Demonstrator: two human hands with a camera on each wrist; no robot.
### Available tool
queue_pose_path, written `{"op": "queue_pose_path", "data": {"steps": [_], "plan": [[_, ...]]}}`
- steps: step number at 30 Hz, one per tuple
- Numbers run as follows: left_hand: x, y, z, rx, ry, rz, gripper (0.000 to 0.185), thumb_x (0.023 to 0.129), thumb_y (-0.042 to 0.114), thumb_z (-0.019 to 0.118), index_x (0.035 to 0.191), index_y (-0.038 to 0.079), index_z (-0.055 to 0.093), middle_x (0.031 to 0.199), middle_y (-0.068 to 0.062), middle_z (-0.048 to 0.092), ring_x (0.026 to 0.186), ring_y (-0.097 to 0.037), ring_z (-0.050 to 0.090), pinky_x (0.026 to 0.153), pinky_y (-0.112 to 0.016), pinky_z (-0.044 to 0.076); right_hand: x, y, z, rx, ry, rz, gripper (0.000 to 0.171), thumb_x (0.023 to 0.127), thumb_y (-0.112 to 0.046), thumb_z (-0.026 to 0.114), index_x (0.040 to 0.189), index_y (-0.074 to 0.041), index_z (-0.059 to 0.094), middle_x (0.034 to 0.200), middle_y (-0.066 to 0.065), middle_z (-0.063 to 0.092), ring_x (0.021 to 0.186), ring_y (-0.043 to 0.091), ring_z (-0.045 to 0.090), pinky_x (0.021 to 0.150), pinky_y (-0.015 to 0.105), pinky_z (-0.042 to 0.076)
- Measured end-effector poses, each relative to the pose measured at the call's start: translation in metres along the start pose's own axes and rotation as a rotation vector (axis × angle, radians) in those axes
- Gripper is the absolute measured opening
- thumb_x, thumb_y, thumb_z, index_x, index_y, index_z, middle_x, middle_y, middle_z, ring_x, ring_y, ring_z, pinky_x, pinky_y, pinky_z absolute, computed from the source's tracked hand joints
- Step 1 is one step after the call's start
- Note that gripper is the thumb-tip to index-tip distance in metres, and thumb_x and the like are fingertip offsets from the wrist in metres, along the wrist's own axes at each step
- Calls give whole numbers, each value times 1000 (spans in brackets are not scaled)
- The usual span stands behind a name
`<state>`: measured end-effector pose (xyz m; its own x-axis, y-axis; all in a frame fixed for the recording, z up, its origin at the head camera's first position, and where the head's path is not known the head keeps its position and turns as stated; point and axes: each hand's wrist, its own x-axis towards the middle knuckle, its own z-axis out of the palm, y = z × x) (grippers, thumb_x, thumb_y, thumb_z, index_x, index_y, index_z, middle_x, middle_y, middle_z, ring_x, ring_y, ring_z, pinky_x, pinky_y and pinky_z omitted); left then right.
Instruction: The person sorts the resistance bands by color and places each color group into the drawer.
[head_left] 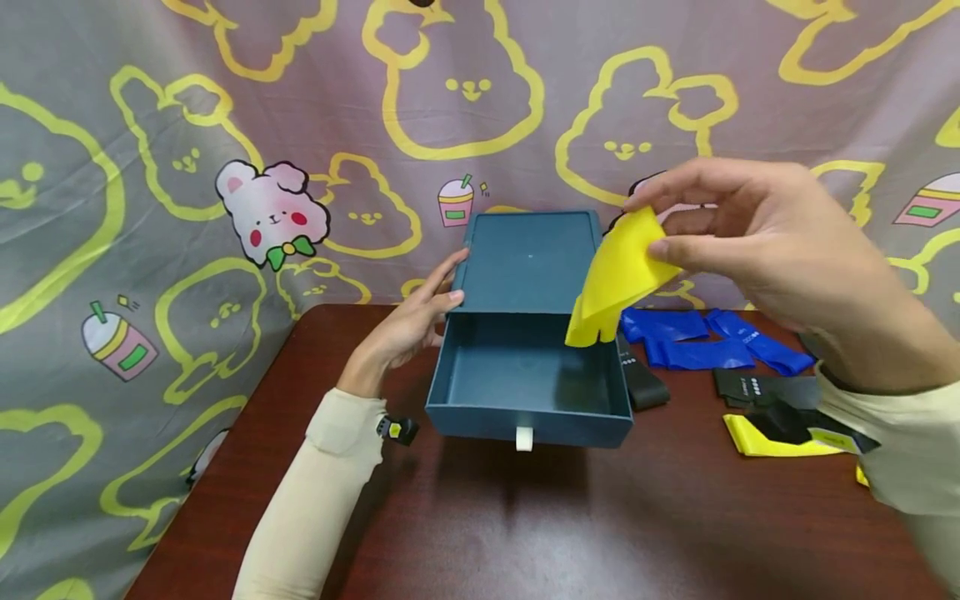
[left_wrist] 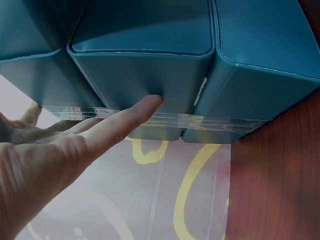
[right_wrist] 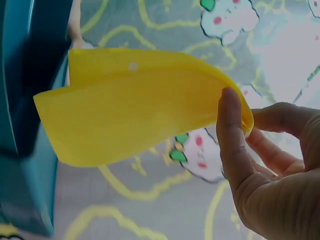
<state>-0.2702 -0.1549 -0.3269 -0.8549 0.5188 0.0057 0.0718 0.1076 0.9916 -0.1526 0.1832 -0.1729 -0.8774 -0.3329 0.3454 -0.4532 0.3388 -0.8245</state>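
My right hand (head_left: 772, 229) pinches one end of a yellow elastic loop band (head_left: 618, 271) between thumb and fingers. The band hangs folded, its lower end over the right side of a pulled-out drawer (head_left: 517, 367). This drawer belongs to a dark teal storage box (head_left: 532, 258), and I see nothing lying inside it. My left hand (head_left: 408, 321) rests against the box's left side, thumb by the top front edge. In the left wrist view, a straight digit of the left hand (left_wrist: 95, 137) presses on the teal surface. The right wrist view shows the folded band (right_wrist: 135, 110) up close.
Right of the box lie several blue bands (head_left: 697, 354), a black band (head_left: 645, 383), a dark band with white print (head_left: 738, 387) and another yellow band (head_left: 780, 446) on the brown table (head_left: 495, 533). A patterned curtain (head_left: 300, 108) hangs behind. Clear tape (left_wrist: 185, 121) crosses the box.
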Motion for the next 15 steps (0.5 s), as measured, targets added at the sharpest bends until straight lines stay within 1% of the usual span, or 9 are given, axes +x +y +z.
{"op": "queue_pose_path", "data": {"steps": [2,4,5,7,9,11,15], "plan": [[0,-1,0,-10,-3,-3,58,101,38,51,148,55,22,164,2,0,137,-51,32,92,-66,47,5,-4,11,50,-39,31,33,91,-8,68,124,-6,63,117,17,67,97,28,70,73,34,60],[0,-1,0,-11,-3,-7,58,101,39,51,148,56,23,164,2,-1,137,-51,31,93,-67,46,9,-6,22,67,-77,68,31,92,-10,68,122,-6,63,115,16,66,95,28,71,73,36,60],[0,-1,0,-9,-2,-9,58,101,39,51,148,56,23,165,2,-1,138,-51,30,94,-67,45,12,-7,28,45,-94,78,29,92,-11,68,121,-7,64,113,15,66,93,27,71,73,36,60],[0,-2,-1,-8,-2,-11,57,101,39,51,148,56,23,165,2,-2,139,-52,28,95,-68,44,17,-7,39,37,-127,88,26,93,-10,67,119,-7,65,112,14,66,92,27,72,73,36,60],[0,-2,-1,-2,0,-11,57,101,39,51,148,56,23,165,2,-3,140,-52,26,95,-69,43,22,-5,49,30,-158,102,25,92,-9,66,118,-8,66,113,13,64,93,26,71,73,36,60],[0,-2,-2,7,2,-14,57,101,39,50,148,56,22,165,2,-3,141,-53,23,96,-69,42,26,-3,57,34,-188,107,25,92,-7,66,117,-8,66,113,13,62,94,27,70,73,38,60],[0,-1,-2,18,5,-27,58,100,40,51,148,57,22,165,1,-2,143,-52,20,99,-71,38,35,-1,71,27,-228,129,23,92,-6,66,114,-9,67,113,13,60,98,27,69,72,40,60]]}}
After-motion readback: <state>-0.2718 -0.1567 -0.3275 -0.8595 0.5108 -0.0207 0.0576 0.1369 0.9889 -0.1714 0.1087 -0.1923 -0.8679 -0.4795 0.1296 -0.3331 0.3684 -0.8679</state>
